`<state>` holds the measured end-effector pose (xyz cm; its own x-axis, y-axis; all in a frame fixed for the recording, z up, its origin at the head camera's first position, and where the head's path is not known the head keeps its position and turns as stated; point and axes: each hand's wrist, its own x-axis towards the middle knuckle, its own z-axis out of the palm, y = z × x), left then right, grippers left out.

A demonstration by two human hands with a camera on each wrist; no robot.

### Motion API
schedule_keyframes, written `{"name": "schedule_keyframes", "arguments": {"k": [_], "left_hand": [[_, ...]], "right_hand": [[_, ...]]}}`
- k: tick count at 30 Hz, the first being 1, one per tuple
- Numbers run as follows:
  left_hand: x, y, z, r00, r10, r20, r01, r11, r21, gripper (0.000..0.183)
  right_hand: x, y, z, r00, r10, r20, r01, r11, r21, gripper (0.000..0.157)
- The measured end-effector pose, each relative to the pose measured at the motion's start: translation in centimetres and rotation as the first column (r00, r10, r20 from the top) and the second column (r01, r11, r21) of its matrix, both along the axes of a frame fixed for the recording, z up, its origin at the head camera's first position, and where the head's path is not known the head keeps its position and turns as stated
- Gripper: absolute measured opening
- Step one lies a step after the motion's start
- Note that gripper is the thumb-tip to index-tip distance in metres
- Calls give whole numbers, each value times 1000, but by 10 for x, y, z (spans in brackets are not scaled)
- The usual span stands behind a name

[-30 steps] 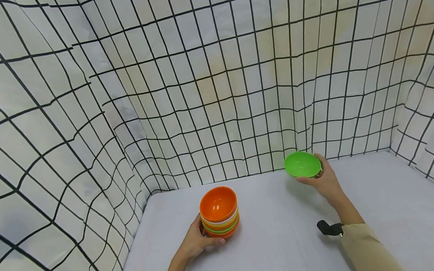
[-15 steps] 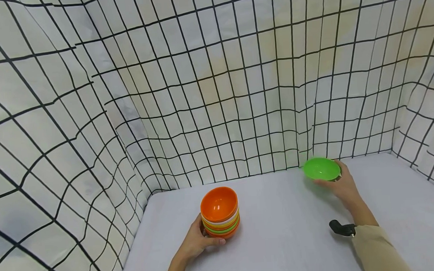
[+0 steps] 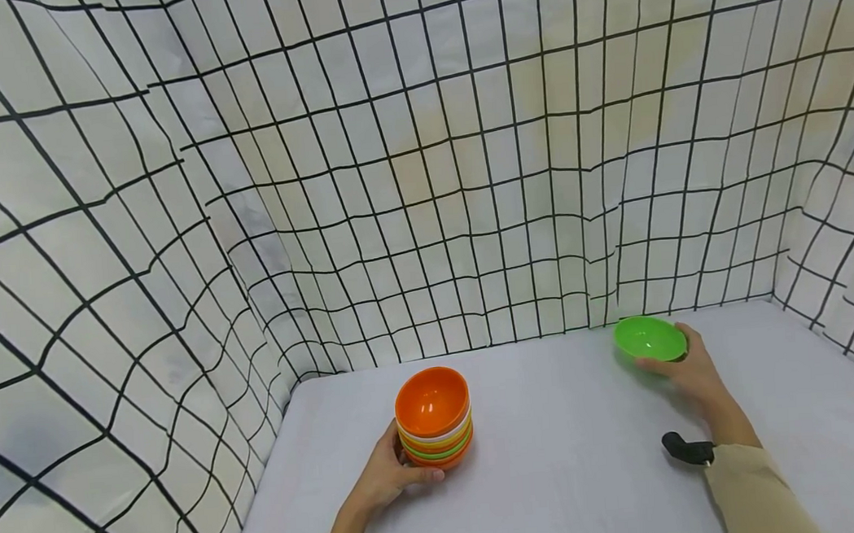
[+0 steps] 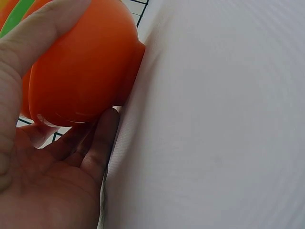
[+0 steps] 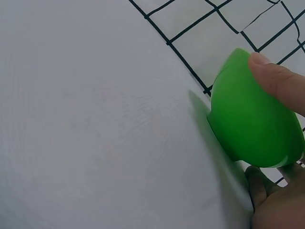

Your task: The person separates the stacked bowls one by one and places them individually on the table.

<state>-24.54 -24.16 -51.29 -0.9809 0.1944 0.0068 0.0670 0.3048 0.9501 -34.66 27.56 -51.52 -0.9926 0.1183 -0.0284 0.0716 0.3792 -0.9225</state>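
Observation:
A stack of nested bowls [image 3: 432, 405] stands on the white table, orange on top with white, yellow, green and orange rims below. My left hand [image 3: 382, 471] holds the stack's lower left side, thumb across the front. In the left wrist view the bottom orange bowl [image 4: 86, 67] rests its foot on the cloth, with fingers curved behind it. At the far right my right hand [image 3: 694, 372] grips a single green bowl [image 3: 648, 338], thumb in front and fingers round its right side. The right wrist view shows the green bowl's foot close over the table surface.
A white wall with a black grid [image 3: 468, 215] rises along the table's back and both sides. The green bowl is near the back edge. White cloth [image 3: 555, 446] covers the table between the hands. A black wrist mount [image 3: 688, 449] sticks out from the right sleeve.
My right hand has carried the green bowl to the right and lower, toward the table's back right. The left hand and the stack have stayed in place.

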Motion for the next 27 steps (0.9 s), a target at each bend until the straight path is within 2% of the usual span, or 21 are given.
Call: {"name": "schedule_keyframes", "arguments": {"k": [6, 27], "left_hand": [[2, 0, 1, 1000, -8, 21, 7, 1000, 20, 96], [0, 0, 1, 1000, -16, 25, 15, 999, 29, 99]], "right_hand": [[0, 2, -2, 1000, 15, 8, -14, 997, -79, 129], [-12, 9, 0, 999, -15, 31, 19, 993, -120, 127]]}}
